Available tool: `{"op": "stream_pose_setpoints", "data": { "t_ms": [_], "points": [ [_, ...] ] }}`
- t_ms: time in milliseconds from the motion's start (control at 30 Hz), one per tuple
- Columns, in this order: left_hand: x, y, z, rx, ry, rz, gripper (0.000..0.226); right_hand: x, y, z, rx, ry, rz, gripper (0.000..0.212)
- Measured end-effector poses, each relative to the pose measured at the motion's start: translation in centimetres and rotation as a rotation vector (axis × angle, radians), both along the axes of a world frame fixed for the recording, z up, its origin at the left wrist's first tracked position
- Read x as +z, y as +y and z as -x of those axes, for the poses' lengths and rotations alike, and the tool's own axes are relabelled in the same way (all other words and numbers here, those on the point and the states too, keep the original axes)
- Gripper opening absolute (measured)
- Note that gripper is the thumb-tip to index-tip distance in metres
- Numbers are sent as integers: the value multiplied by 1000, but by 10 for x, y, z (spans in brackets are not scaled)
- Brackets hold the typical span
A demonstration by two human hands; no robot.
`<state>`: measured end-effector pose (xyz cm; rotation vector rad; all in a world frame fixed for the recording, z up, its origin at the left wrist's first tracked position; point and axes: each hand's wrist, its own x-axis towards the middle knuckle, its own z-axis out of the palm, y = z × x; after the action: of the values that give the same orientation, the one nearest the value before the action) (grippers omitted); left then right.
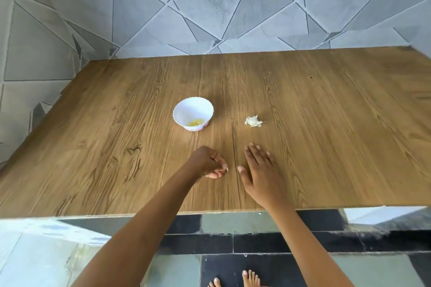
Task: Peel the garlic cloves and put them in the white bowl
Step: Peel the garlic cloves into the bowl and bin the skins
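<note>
The right hand (261, 176) is lying flat on the wooden table (326, 100). The left hand (206, 163) is curling; I cannot tell if it is holding anything.

bowl (193, 113) on table (326, 105) | garlic (253, 121) right of bowl, apart

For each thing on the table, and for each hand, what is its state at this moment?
White bowl: upright, a few yellowish peeled cloves at its bottom.
Garlic piece: lies on the table, right of the bowl, apart from it, papery skin still on.
Left hand: fingers curled, thumb at fingertips; unclear whether it pinches anything.
Right hand: open, fingers straight, low over the table.
</note>
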<state>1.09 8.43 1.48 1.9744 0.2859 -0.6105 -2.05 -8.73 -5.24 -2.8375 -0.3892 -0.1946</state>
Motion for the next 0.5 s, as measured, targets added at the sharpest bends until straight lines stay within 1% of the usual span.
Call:
{"op": "stream_pose_setpoints", "data": {
  "t_ms": [133,200,267,333,367,400,467,500],
  "points": [
    [-1,-2,3,-29,-62,-46,10,2,1,1,12,12,-22,72],
    [0,1,7,-27,-65,9,8,2,0,1,20,-23,-74,66],
    [0,8,11,-2,-47,131,2,4,-1,2,46,-39,-251,48],
    [-1,12,14,49,-28,280,9,9,-4,2,111,-19,-486,35],
    [-2,13,15,72,-25,345,12,12,-4,2,129,21,-601,32],
    [-1,11,17,88,-28,399,13,18,-2,3,130,105,-718,30],
    [1,8,18,89,-53,459,14,30,6,0,71,379,-968,26],
    [2,7,18,74,-78,459,13,34,9,-1,25,490,-1092,22]
  ]
}}
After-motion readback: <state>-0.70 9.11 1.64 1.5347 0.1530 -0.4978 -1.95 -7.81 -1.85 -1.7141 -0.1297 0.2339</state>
